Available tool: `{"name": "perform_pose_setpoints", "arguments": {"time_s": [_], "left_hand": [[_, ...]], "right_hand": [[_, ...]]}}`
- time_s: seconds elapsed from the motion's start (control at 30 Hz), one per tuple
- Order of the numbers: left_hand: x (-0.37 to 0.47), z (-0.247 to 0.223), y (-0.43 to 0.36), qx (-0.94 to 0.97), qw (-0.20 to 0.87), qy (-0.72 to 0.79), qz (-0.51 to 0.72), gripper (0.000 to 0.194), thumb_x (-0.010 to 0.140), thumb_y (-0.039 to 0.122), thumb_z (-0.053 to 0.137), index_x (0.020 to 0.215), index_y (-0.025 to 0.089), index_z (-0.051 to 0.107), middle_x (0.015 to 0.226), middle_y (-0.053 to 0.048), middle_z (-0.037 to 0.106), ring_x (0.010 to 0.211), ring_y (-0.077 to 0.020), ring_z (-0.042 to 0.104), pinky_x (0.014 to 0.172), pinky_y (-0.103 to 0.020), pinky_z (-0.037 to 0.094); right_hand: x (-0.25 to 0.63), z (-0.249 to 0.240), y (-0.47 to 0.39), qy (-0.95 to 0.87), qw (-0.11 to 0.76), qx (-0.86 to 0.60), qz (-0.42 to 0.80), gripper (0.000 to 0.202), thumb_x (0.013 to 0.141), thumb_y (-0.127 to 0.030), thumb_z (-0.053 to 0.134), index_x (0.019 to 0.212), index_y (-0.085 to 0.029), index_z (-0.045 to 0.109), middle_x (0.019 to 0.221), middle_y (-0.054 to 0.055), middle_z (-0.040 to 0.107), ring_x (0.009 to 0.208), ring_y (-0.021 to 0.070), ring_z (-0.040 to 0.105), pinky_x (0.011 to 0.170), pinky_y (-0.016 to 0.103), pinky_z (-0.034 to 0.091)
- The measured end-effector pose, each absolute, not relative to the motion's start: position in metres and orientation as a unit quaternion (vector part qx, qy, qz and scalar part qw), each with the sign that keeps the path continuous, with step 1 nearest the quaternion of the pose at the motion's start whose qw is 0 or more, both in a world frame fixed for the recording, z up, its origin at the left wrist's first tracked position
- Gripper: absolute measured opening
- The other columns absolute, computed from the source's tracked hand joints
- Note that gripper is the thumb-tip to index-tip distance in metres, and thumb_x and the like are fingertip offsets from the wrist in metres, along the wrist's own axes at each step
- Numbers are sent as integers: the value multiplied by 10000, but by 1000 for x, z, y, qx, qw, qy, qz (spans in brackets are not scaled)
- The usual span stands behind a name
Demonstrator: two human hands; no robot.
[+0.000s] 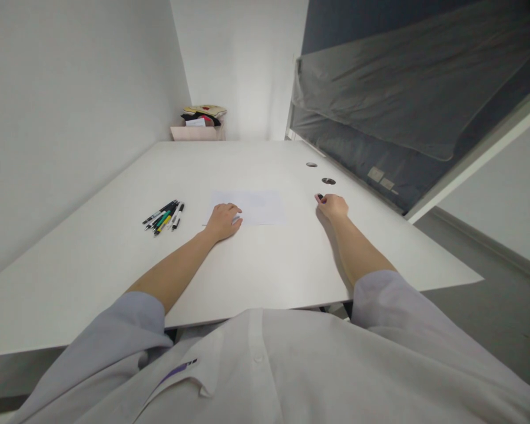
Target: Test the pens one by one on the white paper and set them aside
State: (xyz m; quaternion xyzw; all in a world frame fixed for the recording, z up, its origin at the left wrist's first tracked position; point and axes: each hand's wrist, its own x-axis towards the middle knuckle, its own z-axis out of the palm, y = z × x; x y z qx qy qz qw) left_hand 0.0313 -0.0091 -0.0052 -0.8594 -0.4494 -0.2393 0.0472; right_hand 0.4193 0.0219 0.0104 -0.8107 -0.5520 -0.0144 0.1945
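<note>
A sheet of white paper point(260, 207) lies on the table in front of me. My left hand point(223, 221) rests on its left side, thumb and forefinger apart. A grey patch shows between them; I cannot tell whether it is shadow or a thing under the palm. Right of the paper, my right hand point(333, 206) is closed just over the tabletop, pinching a small dark object point(320, 196) whose kind is too small to make out. To the left of my left hand is a loose pile of several pens point(164, 217), black, white, green and yellow.
The white table point(265, 271) reaches to a box point(194, 134) with cloth items at the far end. Two round dark cable holes point(328, 181) are set near the right side. A dark partition point(357, 135) with sockets runs along the right, a wall along the left.
</note>
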Motion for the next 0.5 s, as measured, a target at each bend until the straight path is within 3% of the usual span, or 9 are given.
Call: {"name": "perform_pose_setpoints", "arguments": {"time_s": [0.2,0.5], "left_hand": [[31,-5,-8,-861,43,-454,-225,293,885,311,537,1089,183,704,1134,-129,700,1087,-303,622,1013,-498,433],[32,-2,-11,-856,30,-472,-209,314,896,311,522,1107,174,710,1155,-127,696,1125,-298,605,1049,-480,402]], "right_hand": [[422,6,23,-563,212,-799,-18,412,957,-489,491,944,-192,777,1102,197,678,1005,300,623,838,406,494],[426,0,29,-559,230,-796,-38,407,931,-503,510,892,-200,778,977,151,659,887,267,599,776,389,495]]}}
